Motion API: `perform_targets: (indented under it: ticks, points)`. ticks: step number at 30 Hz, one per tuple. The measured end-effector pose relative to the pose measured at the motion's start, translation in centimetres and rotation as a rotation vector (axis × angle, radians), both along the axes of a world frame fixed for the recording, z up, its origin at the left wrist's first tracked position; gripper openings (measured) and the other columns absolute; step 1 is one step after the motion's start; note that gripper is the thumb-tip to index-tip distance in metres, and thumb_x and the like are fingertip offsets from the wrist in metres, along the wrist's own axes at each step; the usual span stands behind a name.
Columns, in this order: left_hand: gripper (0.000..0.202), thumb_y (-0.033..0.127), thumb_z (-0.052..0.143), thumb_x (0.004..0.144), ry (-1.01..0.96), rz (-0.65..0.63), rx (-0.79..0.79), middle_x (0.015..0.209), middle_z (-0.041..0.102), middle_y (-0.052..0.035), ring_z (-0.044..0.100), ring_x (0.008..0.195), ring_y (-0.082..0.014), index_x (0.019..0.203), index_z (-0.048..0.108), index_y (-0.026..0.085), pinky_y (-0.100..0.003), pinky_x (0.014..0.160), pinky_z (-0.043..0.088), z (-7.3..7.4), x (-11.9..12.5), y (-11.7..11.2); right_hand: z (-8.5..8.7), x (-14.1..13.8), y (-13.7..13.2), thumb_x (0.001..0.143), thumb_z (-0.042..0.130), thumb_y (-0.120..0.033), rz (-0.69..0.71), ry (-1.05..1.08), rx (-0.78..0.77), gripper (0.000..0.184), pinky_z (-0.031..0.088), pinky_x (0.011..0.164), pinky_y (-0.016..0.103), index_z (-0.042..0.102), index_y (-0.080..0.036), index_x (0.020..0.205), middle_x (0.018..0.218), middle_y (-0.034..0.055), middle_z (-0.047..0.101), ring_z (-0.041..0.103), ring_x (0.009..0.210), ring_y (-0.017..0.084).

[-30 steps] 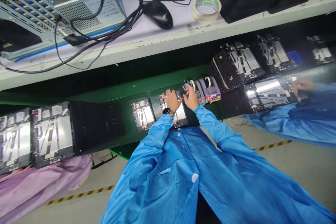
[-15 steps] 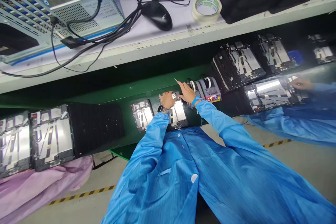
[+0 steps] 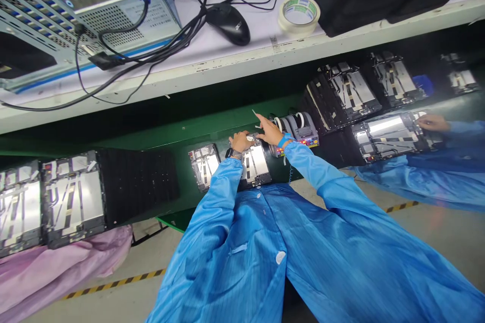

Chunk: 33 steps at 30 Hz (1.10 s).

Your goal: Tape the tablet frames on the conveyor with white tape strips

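Observation:
An opened tablet (image 3: 254,164) with silvery battery plates and a dark frame lies on the green bench in front of me. My left hand (image 3: 240,142), a dark watch at its wrist, rests on the tablet's upper part with its fingers extended over it. At the upper right edge, my right hand (image 3: 270,132) has its fingers stretched and spread, the thumb close to the tablet. A thin white strip (image 3: 253,111) sticks out from its index fingertip, and a smaller white piece (image 3: 257,127) shows below. Another opened tablet (image 3: 205,164) lies just left.
A grey tape dispenser (image 3: 301,131) with lit digits stands beside my right hand. Stacked tablets (image 3: 350,88) are at right, more (image 3: 74,197) at left. A co-worker's hand (image 3: 434,122) touches a tablet (image 3: 392,133). Above is a shelf edge (image 3: 212,68) with tape roll and mouse.
My left hand's fingers have drawn closer together on the tablet. My right hand has shifted slightly down, and the white piece below its index finger now shows.

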<state>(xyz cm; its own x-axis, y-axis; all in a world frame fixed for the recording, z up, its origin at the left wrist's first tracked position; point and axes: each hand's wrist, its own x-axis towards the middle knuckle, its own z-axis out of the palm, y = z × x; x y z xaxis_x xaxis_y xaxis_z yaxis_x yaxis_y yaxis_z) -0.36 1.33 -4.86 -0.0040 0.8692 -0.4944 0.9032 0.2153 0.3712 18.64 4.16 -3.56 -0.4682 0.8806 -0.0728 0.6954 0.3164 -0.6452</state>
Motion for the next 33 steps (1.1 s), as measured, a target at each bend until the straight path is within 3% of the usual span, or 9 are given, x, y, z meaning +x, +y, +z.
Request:
perform_targets:
  ticks: [4,7,22,28,33]
  points:
    - [0.059,0.056,0.077,0.080,-0.003,-0.010,0.029,0.139,0.065,-0.0111,0.050,0.135,-0.0385,0.133,0.067,0.031,-0.061,0.113,0.030,-0.1,-0.3,-0.2,-0.1,0.4,0.7,0.082,0.072,-0.010,0.090,0.068,-0.286,0.078,0.049,0.072,0.025,0.039,-0.017,0.153,0.083,-0.0026,0.068,0.064,0.074,0.016]
    - [0.057,0.057,0.076,0.079,-0.008,-0.008,0.031,0.139,0.066,-0.0098,0.050,0.135,-0.0382,0.130,0.068,0.033,-0.060,0.113,0.031,-0.2,-0.5,-0.2,-0.1,-0.2,0.9,0.078,0.075,-0.007,0.202,0.009,-0.378,0.080,0.044,0.067,0.022,0.042,-0.016,0.150,0.075,-0.0056,0.066,0.062,0.069,0.014]
    - [0.061,0.062,0.076,0.078,0.010,-0.007,-0.008,0.139,0.067,-0.0107,0.050,0.136,-0.0361,0.130,0.068,0.031,-0.059,0.115,0.028,0.1,-0.3,0.3,2.5,-3.3,2.5,0.085,0.073,-0.013,0.415,-0.416,-0.259,0.078,0.045,0.068,0.027,0.035,-0.015,0.153,0.102,0.0147,0.076,0.074,0.094,0.028]
    - [0.063,0.065,0.077,0.076,0.006,-0.010,0.002,0.138,0.067,-0.0105,0.051,0.135,-0.0373,0.128,0.069,0.031,-0.060,0.114,0.030,-0.3,-0.4,0.4,2.5,-3.9,2.5,0.084,0.077,-0.019,0.386,-0.436,-0.252,0.086,0.048,0.074,0.029,0.031,-0.014,0.156,0.108,0.0175,0.075,0.074,0.101,0.030]
    - [0.065,0.065,0.077,0.075,-0.021,-0.007,0.019,0.137,0.067,-0.0132,0.051,0.135,-0.0388,0.129,0.069,0.029,-0.062,0.113,0.029,-0.4,-0.5,0.4,1.7,-3.9,1.7,0.082,0.082,-0.033,0.314,-0.379,-0.204,0.092,0.050,0.080,0.033,0.032,-0.015,0.157,0.108,0.0170,0.075,0.072,0.108,0.035]
